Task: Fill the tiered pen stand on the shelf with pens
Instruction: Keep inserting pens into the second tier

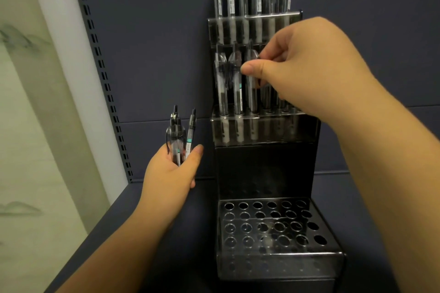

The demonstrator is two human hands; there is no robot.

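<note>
Up top, the pen stand [264, 131] holds pens while the right hand [297, 66] pinches one pen [251, 93] and the left hand [171, 169] grips spares [179, 135].

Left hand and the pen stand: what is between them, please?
In the head view, nothing stands between the left hand, which holds a bunch of pens, and the pen stand; only a narrow gap showing the dark shelf back panel.

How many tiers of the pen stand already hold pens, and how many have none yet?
2 hold pens: the top tier and the middle tier, where the right hand pinches a pen. 1 has none: the bottom tier, all holes open.
</note>
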